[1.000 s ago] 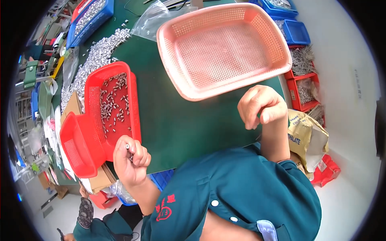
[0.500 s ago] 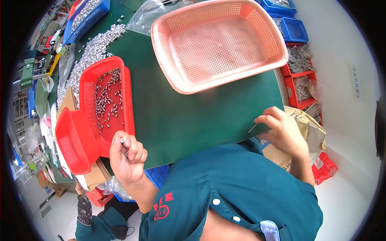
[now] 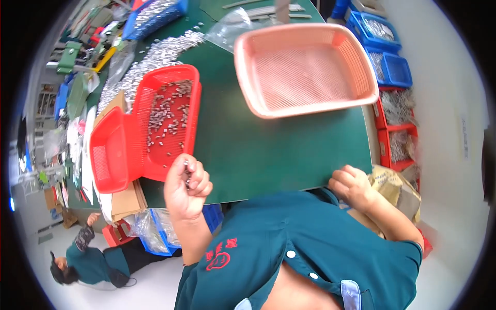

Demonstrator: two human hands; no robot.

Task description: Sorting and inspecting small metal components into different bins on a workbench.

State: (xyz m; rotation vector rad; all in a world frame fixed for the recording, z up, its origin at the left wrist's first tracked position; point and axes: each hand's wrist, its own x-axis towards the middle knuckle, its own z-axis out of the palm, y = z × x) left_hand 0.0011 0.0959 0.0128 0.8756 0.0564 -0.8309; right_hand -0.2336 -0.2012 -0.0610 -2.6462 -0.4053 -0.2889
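Small metal parts point(image 3: 186, 172) pinched in curled left-hand fingers point(image 3: 199, 178), beside red tray point(image 3: 194, 111).

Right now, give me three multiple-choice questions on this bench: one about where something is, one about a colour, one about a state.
1. Where is the left hand?
A. at the near corner of the red tray
B. inside the pink basket
C. on the blue bins

2. What colour is the table mat?
A. yellow
B. dark green
C. white

3. What is the state of the pink basket?
A. heaped with parts
B. upside down
C. empty

Answers: 1 A, the hand is closed around small metal parts at that corner. 2 B, the mat shows dark green between the trays. 3 C, only bare mesh shows inside.
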